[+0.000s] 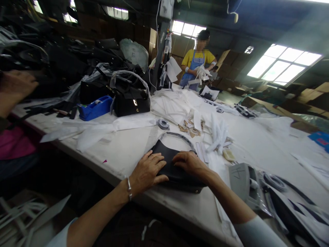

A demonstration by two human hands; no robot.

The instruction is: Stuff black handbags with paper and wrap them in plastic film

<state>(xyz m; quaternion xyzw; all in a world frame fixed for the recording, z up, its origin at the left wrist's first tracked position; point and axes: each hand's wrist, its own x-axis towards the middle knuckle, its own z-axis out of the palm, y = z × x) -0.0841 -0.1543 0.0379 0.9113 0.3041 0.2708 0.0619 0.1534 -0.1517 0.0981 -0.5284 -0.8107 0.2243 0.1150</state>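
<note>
A black handbag (166,151) lies at the near edge of the white table, its wrapped handle (177,133) arched away from me. My left hand (149,171) rests on the left side of the bag, palm down, fingers stretched out and thumb apart. On the bag's right side, my right hand (189,164) has its fingers bent inward against the black surface; its fingertips press the bag, and the thumb is mostly hidden. Just beyond the handle are a small grey roll (163,124) and several brown tags (190,129).
Another black handbag (132,103) stands beside a blue tape dispenser (95,108), with dark bags piled behind. White sheets (172,106) cover the table's middle. A grey dispenser (240,181) sits at right. A co-worker's hand (16,87) shows at left; a person (197,61) stands across the table.
</note>
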